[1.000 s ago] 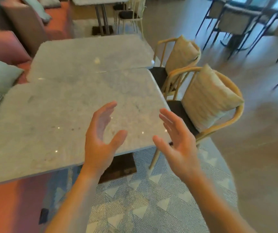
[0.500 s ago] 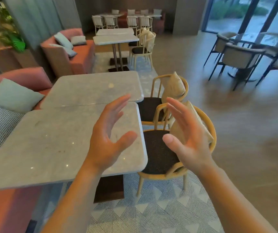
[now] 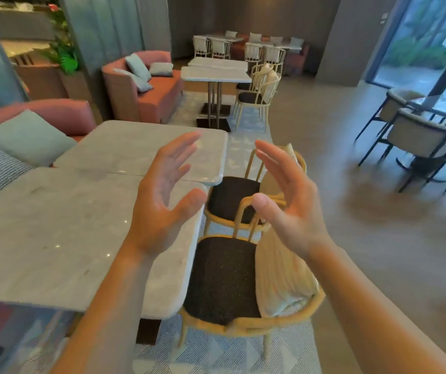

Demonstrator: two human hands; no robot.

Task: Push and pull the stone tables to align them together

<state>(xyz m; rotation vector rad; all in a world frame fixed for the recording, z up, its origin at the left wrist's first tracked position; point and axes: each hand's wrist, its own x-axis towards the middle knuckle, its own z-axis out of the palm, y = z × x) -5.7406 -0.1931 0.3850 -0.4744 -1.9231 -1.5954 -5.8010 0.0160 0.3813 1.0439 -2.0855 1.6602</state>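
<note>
Left hand: raised, fingers spread and slightly curled, palm facing right, gripping nothing; seen in front of the near table's right edge, contact with the stone not discernible.
Right hand: raised opposite the left, fingers spread, thumb pointing left, empty; seen in front of the chairs, at 3 o'clock from the left hand.
Near stone table: grey marbled top with rounded corners, filling the lower left of the view; dark base visible under its near right corner.
Far stone table: same stone, at 12 o'clock from the near one, long edges meeting along a thin seam; right end reaching further right than the near top, so the right edges not flush.
Near chair: yellow wooden frame, dark seat, pale cushion leaning on its backrest; just beside the near table at 3 o'clock.
Far chair: same kind, tucked by the far table's right corner.
Sofa: pink, with grey cushions, at 9 to 10 o'clock of the tables.
Rug: patterned with triangles, under tables and chairs.
</note>
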